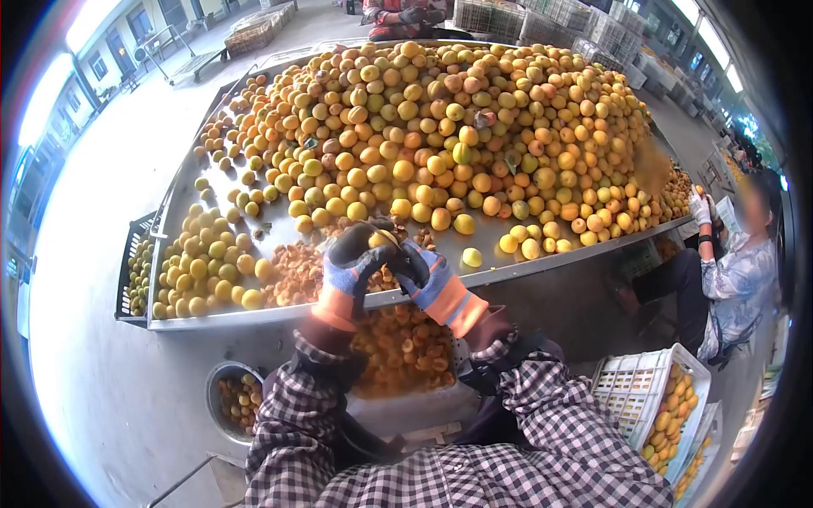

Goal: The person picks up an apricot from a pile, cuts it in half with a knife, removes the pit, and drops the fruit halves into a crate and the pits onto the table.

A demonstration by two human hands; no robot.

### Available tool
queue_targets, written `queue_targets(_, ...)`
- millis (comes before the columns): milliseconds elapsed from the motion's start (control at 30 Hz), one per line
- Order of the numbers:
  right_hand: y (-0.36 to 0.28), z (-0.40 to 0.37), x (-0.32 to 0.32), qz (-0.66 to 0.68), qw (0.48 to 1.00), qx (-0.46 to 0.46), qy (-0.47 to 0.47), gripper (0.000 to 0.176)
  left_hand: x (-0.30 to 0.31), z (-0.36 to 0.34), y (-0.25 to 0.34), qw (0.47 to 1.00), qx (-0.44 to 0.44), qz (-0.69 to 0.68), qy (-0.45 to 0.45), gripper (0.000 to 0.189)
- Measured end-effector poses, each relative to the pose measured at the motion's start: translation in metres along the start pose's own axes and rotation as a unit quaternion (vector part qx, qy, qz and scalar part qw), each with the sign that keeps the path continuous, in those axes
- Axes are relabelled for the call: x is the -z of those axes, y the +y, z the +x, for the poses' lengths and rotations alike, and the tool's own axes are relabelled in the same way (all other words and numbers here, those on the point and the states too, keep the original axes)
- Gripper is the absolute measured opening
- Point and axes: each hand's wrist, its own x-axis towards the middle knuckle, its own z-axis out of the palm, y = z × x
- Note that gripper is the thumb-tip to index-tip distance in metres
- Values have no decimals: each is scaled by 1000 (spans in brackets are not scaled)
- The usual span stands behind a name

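Both of my hands wear blue gloves with dark grips and orange cuffs, and they meet above the near edge of the metal table. My left hand is closed around a yellow-orange apricot. Against the side of that fruit, my right hand has its fingers closed; whatever they pinch is hidden by the glove. Beneath and left of the hands lies a heap of split orange apricot pieces. More opened halves fill a container below the table edge, in front of my body.
A large pile of whole apricots covers the table, with a greener group at left. A black crate adjoins the left end. A metal bucket and white crate stand low. Another person sits at right, one opposite.
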Motion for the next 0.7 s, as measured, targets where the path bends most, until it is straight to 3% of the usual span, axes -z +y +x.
queue_targets(33, -1, -1, -4, -8, 1000, 1, 24, 41, -7, -3, -4, 1000, 1, 1, -2, 37)
queue_targets(100, -5, -2, -16, -23, 998, 9, 55, 40, -23, -9, -15, 962, 87, -253, 59, 35)
queue_targets(167, -7, -1, -16, -41, 996, 19, 83, 40, -28, -8, -17, 962, 73, -249, 82, 35)
queue_targets(300, -8, 3, 0, 10, 999, -19, 24, 35, -2, 3, -6, 999, 29, 19, 20, 41)
queue_targets(367, -10, 1, 2, 2, 999, -44, -4, 33, 3, 7, 2, 1000, 2, 21, 7, 39)
queue_targets(433, -12, 1, -2, 4, 999, -29, 31, 27, 9, 10, -8, 996, -34, 78, -20, 35)
queue_targets(467, -13, 2, -2, 3, 999, -29, 31, 27, 3, 7, -6, 996, -35, 77, -20, 35)
queue_targets(567, -14, 2, -12, 5, 998, -22, 52, 23, -29, -5, -4, 985, 91, -112, 92, 37)
queue_targets(633, -6, 2, -18, 0, 996, -55, 66, 24, -28, -4, -15, 971, 133, -191, 64, 38)
queue_targets(700, -7, 0, -13, -4, 996, -63, 56, 26, -25, -3, -7, 985, 117, -112, 58, 38)
